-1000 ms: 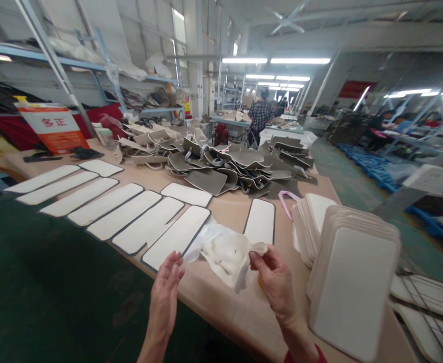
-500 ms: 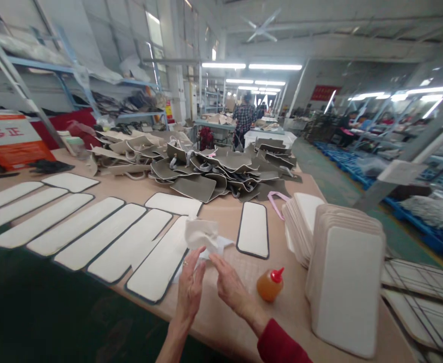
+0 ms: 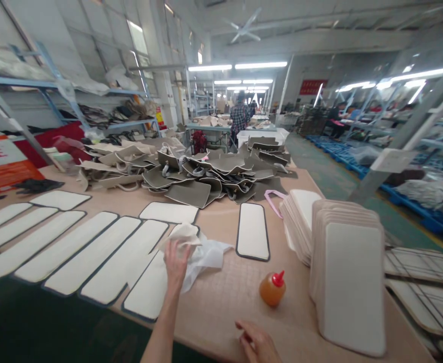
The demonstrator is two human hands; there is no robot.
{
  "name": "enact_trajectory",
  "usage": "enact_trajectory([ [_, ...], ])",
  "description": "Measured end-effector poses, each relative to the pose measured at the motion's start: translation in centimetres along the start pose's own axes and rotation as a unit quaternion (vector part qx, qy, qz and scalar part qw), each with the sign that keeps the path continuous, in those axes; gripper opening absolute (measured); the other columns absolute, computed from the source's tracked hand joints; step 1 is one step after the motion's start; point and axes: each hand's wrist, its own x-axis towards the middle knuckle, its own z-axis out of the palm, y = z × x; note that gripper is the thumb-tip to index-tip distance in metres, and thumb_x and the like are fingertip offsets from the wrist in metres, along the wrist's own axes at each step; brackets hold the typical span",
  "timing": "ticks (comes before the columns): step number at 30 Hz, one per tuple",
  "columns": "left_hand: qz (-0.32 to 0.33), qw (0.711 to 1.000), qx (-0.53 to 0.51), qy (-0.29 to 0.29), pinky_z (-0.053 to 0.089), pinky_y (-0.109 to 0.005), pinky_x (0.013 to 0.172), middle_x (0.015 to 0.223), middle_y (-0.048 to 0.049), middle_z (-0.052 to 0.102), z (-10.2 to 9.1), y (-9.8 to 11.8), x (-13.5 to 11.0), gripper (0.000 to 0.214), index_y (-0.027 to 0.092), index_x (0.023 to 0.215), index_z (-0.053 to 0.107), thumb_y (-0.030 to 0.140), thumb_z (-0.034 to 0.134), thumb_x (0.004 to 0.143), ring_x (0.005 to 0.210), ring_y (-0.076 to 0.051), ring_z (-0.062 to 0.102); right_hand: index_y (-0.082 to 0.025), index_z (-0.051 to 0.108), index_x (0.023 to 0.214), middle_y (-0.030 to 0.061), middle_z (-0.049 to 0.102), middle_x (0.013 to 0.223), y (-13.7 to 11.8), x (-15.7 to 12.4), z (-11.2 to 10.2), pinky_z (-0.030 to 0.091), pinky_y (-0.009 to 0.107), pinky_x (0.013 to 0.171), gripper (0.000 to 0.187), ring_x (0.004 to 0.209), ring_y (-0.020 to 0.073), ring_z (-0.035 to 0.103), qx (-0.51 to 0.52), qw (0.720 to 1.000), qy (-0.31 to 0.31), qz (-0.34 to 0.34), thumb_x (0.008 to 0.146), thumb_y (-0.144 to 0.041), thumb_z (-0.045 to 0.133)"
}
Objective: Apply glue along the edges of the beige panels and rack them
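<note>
My left hand (image 3: 176, 264) grips a crumpled cream cloth (image 3: 187, 233) over the upper end of a white, dark-edged rounded panel (image 3: 146, 292). Beside that hand, a thin white sheet (image 3: 212, 256) spreads over the tabletop, partly under the cloth. My right hand (image 3: 258, 344) is low at the table's front edge, fingers loosely bent and apart, with nothing seen in them. Just above it stands a squeeze bottle (image 3: 272, 289) of amber liquid with a red nozzle. A single dark-edged panel (image 3: 252, 232) lies apart, beyond the bottle.
Several similar panels (image 3: 73, 252) lie in a row at left. Stacked cream boards (image 3: 352, 287) stand at right, near a pink strap (image 3: 272, 201). Grey-brown pieces (image 3: 191, 191) with handles are heaped at the back. A person (image 3: 239, 118) stands farther off.
My hands have parted: the right has drawn back toward the table's front edge, while the left has taken hold of the cloth and shifted it left. The view has moved slightly.
</note>
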Motion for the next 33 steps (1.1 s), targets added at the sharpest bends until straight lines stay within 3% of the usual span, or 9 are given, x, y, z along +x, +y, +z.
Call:
enact_trajectory([
  [4,-0.023,0.994,-0.057,-0.090,0.041,-0.043,0.096,0.109,-0.0103,0.066,0.8,3.1,-3.0,0.053,0.021,0.127,0.048,0.046,0.056,0.081,0.107,-0.028,0.060,-0.022,0.069,0.110,0.0107,0.072,0.104,0.3,-0.7,-0.8,0.053,0.037,0.089,0.035,0.088,0.0247,0.070,0.022,0.998,0.046,0.027,0.082,-0.029,0.048],
  [6,-0.022,0.986,-0.098,-0.135,0.044,-0.040,0.093,0.102,-0.0082,0.068,0.8,4.6,-5.0,0.055,0.020,0.131,0.046,0.044,0.056,0.083,0.098,-0.026,0.063,-0.022,0.069,0.109,0.0102,0.073,0.101,0.3,-1.3,-1.3,0.053,0.036,0.086,0.035,0.083,0.0233,0.070,0.049,0.995,0.070,0.053,0.082,-0.031,0.049],
  [9,-0.006,0.981,-0.121,-0.153,0.046,-0.038,0.088,0.099,-0.0073,0.065,1.0,5.5,-7.7,0.051,0.020,0.129,0.048,0.042,0.057,0.083,0.091,-0.023,0.063,-0.020,0.068,0.109,0.0100,0.073,0.095,0.4,-2.1,-2.5,0.054,0.036,0.080,0.036,0.077,0.0220,0.068,0.129,0.978,0.118,0.114,0.079,-0.037,0.055],
  [13,0.037,0.950,-0.103,-0.292,0.045,-0.043,0.090,0.118,-0.0128,0.059,3.4,4.1,-11.1,0.070,0.020,0.135,0.040,0.036,0.069,0.073,0.105,-0.027,0.058,-0.016,0.070,0.098,0.0104,0.072,0.088,0.7,-2.4,-4.1,0.054,0.039,0.074,0.051,0.076,0.0236,0.067,0.344,0.887,0.193,0.241,0.059,-0.047,0.076],
  [16,0.064,0.911,-0.103,-0.394,0.031,-0.052,0.105,0.143,-0.0202,0.038,7.0,2.9,-13.9,0.100,0.018,0.143,0.023,0.033,0.078,0.061,0.131,-0.034,0.038,-0.014,0.066,0.099,0.0117,0.071,0.089,0.9,-2.4,-4.8,0.053,0.036,0.066,0.068,0.067,0.0220,0.068,0.424,0.831,0.213,0.290,0.046,-0.054,0.082],
  [19,0.087,0.895,-0.112,-0.424,0.019,-0.054,0.111,0.147,-0.0224,0.029,10.8,2.9,-16.3,0.112,0.016,0.145,0.016,0.032,0.081,0.056,0.138,-0.035,0.026,-0.013,0.060,0.107,0.0137,0.071,0.096,0.6,-2.9,-5.4,0.051,0.032,0.066,0.071,0.068,0.0190,0.068,0.460,0.802,0.226,0.308,0.054,-0.057,0.078],
  [24,0.068,0.911,-0.116,-0.391,0.031,-0.050,0.106,0.131,-0.0146,0.050,15.1,4.0,-18.4,0.101,0.020,0.145,0.023,0.018,0.076,0.058,0.125,-0.032,0.045,-0.012,0.059,0.104,0.0103,0.072,0.095,-0.5,-4.9,-6.5,0.050,0.027,0.070,0.055,0.073,0.0151,0.069,0.593,0.696,0.241,0.325,0.063,-0.038,0.082],
  [28,0.001,0.912,-0.167,-0.374,0.040,-0.045,0.101,0.124,-0.0105,0.055,15.2,4.7,-18.2,0.092,0.022,0.143,0.027,0.024,0.073,0.063,0.119,-0.029,0.052,-0.012,0.061,0.099,0.0082,0.074,0.088,-0.5,-6.2,-6.8,0.050,0.026,0.067,0.049,0.070,0.0153,0.069,0.647,0.632,0.271,0.329,0.061,-0.032,0.085],
  [33,-0.056,0.877,-0.229,-0.418,0.043,-0.044,0.099,0.127,-0.0124,0.053,12.3,8.1,-18.1,0.109,0.024,0.147,0.011,0.029,0.079,0.061,0.118,-0.028,0.053,-0.009,0.064,0.092,0.0116,0.074,0.093,-1.7,-6.0,-7.8,0.051,0.027,0.069,0.053,0.076,0.0192,0.070,0.741,0.525,0.253,0.334,0.054,-0.036,0.088],
])
